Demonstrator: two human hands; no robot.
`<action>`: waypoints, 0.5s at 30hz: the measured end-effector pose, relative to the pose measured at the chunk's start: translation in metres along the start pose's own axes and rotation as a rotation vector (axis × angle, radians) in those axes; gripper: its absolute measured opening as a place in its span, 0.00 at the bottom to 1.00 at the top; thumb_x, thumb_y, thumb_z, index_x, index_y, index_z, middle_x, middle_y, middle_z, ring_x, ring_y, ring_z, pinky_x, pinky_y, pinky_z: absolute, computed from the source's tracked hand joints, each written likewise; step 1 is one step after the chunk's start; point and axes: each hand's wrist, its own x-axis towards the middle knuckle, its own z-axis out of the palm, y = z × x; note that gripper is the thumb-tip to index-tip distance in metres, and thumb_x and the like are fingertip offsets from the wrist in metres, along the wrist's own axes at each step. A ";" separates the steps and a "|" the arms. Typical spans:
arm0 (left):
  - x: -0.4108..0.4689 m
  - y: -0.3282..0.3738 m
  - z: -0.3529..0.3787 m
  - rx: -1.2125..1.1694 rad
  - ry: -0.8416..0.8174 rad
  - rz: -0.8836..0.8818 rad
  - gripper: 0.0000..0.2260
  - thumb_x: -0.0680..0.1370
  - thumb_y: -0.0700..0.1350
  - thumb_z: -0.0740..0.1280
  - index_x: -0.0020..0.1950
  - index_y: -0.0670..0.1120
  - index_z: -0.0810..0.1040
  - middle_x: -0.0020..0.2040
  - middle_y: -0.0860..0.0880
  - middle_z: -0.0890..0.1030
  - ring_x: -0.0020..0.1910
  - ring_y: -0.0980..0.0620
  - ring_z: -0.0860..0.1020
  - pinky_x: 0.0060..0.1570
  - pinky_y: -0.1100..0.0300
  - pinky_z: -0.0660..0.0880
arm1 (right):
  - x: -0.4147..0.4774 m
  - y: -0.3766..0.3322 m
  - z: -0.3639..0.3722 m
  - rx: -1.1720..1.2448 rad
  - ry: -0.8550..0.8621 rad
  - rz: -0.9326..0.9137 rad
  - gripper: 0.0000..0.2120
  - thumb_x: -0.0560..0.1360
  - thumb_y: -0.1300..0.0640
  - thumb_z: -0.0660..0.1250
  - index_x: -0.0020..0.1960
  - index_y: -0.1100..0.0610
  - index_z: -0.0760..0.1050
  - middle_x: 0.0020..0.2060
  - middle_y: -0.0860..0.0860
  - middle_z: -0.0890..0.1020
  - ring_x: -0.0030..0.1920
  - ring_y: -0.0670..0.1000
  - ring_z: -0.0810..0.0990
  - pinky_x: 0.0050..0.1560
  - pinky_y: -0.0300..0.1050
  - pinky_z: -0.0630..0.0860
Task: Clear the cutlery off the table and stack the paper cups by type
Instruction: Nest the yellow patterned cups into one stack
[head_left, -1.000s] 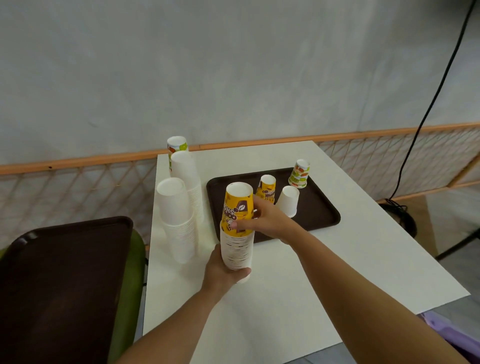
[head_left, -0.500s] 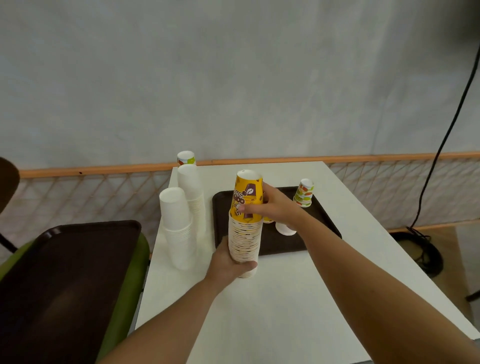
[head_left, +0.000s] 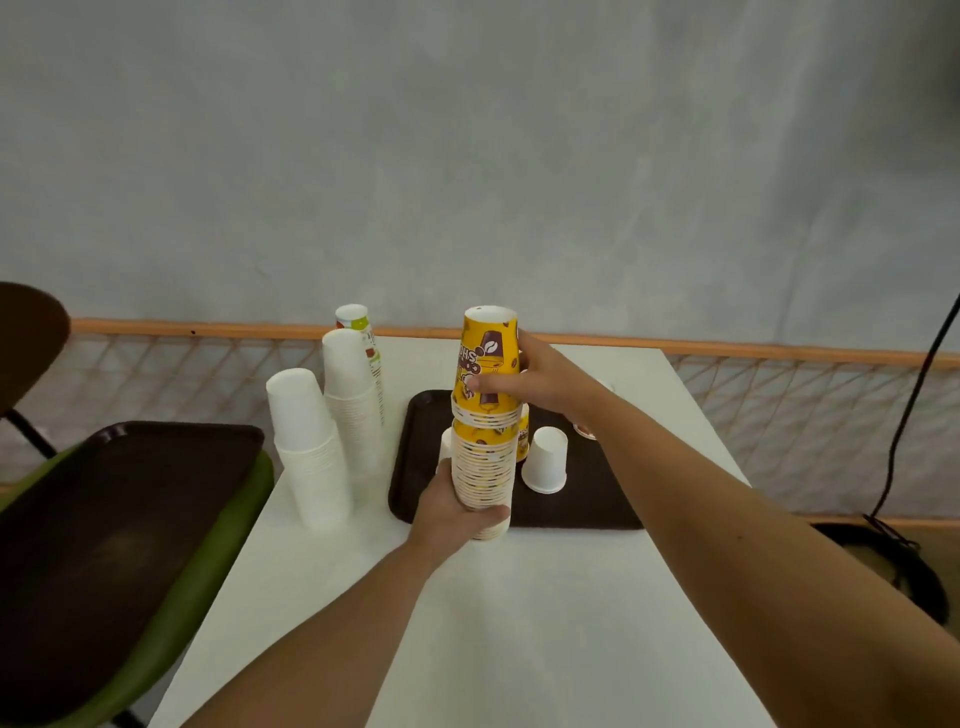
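Your left hand (head_left: 457, 512) grips the base of the tall inverted stack of yellow printed paper cups (head_left: 484, 447), held over the white table (head_left: 519, 623) at the dark brown tray's (head_left: 582, 506) near edge. At 12 o'clock above it, your right hand (head_left: 545, 382) clasps the top yellow cup (head_left: 488, 358).
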 end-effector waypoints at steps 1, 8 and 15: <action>-0.001 0.001 0.003 0.001 0.011 -0.005 0.35 0.66 0.43 0.77 0.68 0.48 0.65 0.63 0.51 0.74 0.64 0.50 0.72 0.62 0.57 0.69 | 0.000 0.001 -0.002 -0.002 -0.006 -0.009 0.28 0.69 0.47 0.73 0.66 0.49 0.68 0.58 0.48 0.79 0.55 0.50 0.79 0.51 0.43 0.76; 0.008 0.000 0.002 0.041 0.061 -0.035 0.37 0.65 0.46 0.78 0.69 0.49 0.64 0.63 0.52 0.74 0.64 0.51 0.72 0.57 0.61 0.69 | 0.011 0.001 -0.006 0.057 -0.026 -0.025 0.31 0.69 0.48 0.74 0.68 0.50 0.66 0.58 0.49 0.79 0.56 0.51 0.80 0.56 0.49 0.78; 0.032 -0.005 -0.012 0.062 0.068 -0.046 0.38 0.64 0.48 0.79 0.69 0.50 0.64 0.63 0.52 0.75 0.64 0.50 0.73 0.59 0.57 0.71 | 0.030 -0.019 -0.008 0.129 0.077 -0.059 0.26 0.70 0.51 0.73 0.64 0.50 0.68 0.58 0.50 0.79 0.56 0.52 0.79 0.56 0.51 0.78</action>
